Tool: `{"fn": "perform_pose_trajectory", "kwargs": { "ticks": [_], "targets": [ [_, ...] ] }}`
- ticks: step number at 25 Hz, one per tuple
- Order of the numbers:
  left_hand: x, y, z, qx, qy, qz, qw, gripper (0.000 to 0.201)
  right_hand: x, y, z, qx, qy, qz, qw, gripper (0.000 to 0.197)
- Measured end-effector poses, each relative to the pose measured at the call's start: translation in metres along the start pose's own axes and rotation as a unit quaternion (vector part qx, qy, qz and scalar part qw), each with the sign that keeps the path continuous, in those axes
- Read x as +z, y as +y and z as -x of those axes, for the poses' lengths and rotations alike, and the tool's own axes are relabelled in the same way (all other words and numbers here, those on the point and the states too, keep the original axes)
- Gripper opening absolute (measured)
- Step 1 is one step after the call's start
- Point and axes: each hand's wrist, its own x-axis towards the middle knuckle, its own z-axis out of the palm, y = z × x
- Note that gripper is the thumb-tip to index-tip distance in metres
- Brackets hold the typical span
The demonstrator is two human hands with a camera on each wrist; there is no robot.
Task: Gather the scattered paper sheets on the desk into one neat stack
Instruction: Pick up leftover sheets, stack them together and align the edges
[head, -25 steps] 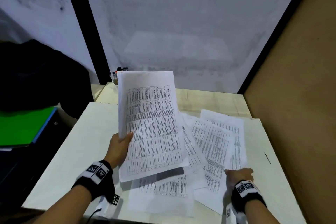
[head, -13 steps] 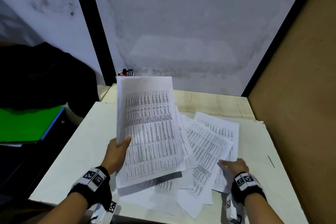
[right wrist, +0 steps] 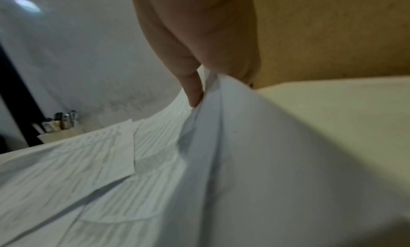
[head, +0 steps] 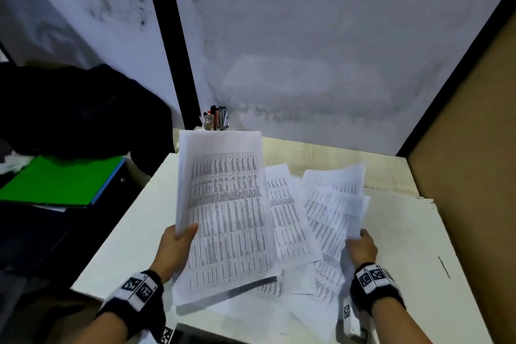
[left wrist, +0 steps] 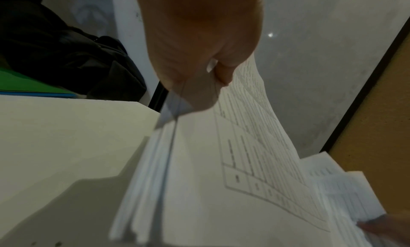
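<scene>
Your left hand [head: 176, 248] grips a gathered stack of printed sheets [head: 226, 220] by its left edge, thumb on top, the stack raised and tilted over the near-left part of the white tabletop [head: 122, 237]. Your right hand [head: 361, 248] pinches a few loose sheets [head: 333, 204] at their near-right corner and has them lifted off the tabletop, curling up. More scattered sheets [head: 290, 220] lie overlapping between and under both hands, some hanging past the near edge. Pen cup [head: 215, 119] at the far-left corner by the wall. Green folder [head: 60, 180] and dark bag [head: 78, 112] sit off to the left.
</scene>
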Motion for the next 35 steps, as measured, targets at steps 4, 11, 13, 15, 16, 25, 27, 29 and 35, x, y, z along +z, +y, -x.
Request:
{"fn": "perform_pose_trajectory", "kwargs": {
  "ticks": [4,11,13,15,16,25,27,29,35],
  "targets": [
    [0.003,-0.004,-0.007,-0.007,-0.003,-0.01,1.0,0.029,-0.031,-0.025,-0.002,-0.073,0.016,0.016,0.997,0.029],
    [0.015,0.006,-0.029,0.018,-0.022,-0.002,1.0,0.039,-0.131,-0.07,0.001,-0.143,0.15,-0.111,0.972,0.028],
    [0.02,0.014,-0.031,0.027,-0.027,0.015,0.999,0.033,-0.164,-0.086,0.013,-0.177,0.176,-0.179,0.952,0.023],
    [0.028,0.02,-0.031,0.037,-0.043,0.025,0.998,0.026,-0.184,-0.095,0.024,-0.2,0.166,-0.235,0.937,0.027],
    [0.033,0.024,-0.03,0.048,-0.057,0.027,0.997,0.025,-0.185,-0.097,0.028,-0.202,0.143,-0.251,0.936,0.031],
    [0.067,0.099,0.008,-0.064,-0.25,0.134,0.957,0.024,-0.071,-0.088,0.069,-0.208,-0.175,-0.233,0.934,0.044],
    [0.063,0.108,0.013,-0.114,-0.286,0.113,0.945,0.041,-0.061,-0.093,0.074,-0.208,-0.175,-0.24,0.932,0.044],
    [0.065,0.115,0.013,-0.024,-0.304,0.148,0.941,0.053,-0.054,-0.101,0.081,-0.216,-0.137,-0.251,0.934,0.037],
    [0.064,0.098,-0.002,0.138,-0.178,0.129,0.966,0.01,-0.033,-0.106,0.092,-0.267,-0.09,-0.268,0.921,0.026]
  ]
}}
